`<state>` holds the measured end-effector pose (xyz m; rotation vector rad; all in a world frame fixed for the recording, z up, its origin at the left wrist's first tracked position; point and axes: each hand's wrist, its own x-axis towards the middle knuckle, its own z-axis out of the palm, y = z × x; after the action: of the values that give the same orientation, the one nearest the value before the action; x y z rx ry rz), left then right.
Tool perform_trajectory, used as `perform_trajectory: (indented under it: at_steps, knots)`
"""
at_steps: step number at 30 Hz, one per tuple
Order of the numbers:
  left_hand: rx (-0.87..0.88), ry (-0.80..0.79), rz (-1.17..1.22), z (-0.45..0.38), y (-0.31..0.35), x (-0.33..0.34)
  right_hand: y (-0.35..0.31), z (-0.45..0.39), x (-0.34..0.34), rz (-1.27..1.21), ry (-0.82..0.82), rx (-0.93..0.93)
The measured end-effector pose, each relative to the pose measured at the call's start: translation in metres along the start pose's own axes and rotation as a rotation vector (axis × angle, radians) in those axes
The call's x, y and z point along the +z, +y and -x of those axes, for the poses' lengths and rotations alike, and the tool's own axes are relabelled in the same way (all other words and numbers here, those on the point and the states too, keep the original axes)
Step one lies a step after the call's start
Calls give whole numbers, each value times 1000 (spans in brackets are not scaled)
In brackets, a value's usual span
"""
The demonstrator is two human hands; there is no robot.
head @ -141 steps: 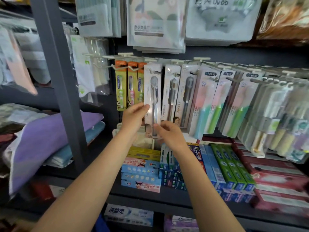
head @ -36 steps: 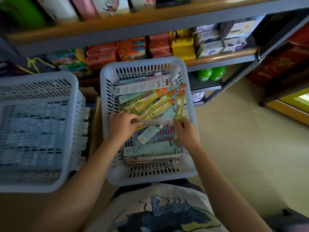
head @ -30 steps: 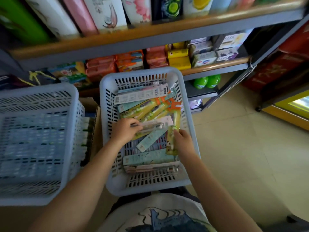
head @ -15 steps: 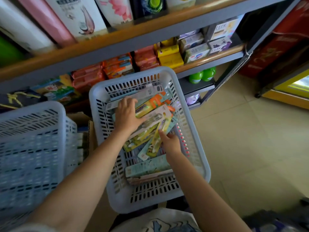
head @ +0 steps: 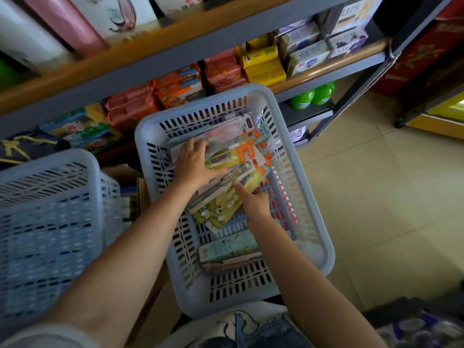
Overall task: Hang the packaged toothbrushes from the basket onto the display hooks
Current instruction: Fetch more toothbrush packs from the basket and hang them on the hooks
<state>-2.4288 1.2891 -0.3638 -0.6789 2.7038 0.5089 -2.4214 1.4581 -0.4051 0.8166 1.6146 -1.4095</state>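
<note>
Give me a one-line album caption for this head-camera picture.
Both hands, left and right, gather packaged toothbrushes in a pale basket below stocked shop shelves.

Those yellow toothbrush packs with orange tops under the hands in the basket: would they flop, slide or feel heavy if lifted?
The yellow toothbrush packs look flat and card-backed, so probably fairly stiff and light. Their glossy fronts lie fanned loosely on each other, so they may slide apart. The left hand grips several together, the right hand steadying them from below, which should help.
</note>
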Motion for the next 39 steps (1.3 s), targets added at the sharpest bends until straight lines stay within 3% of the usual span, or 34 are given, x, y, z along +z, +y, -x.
perform_trajectory:
  at_steps: [8, 13, 17, 23, 30, 34, 39]
  knots:
    - [-21, -30, 4, 25, 4, 7, 0, -4, 14, -59, 36, 14]
    - [19, 44, -63, 43, 4, 18, 2, 4, 14, -127, 8, 21]
    - [1, -68, 101, 50, 2, 18, 10, 5, 13, -202, -33, -12]
    - [-158, -261, 520, 63, 7, 10, -1, 32, 6, -215, -126, -70]
    - [-227, -294, 916, 93, 25, 1, -19, 62, -26, -31, -234, -259]
    - [-176, -220, 1019, 115, 44, -26, -43, 103, -38, 43, -257, -386]
    - [-329, 150, 1232, 153, 52, -72, -79, 160, -30, 106, -449, -509]
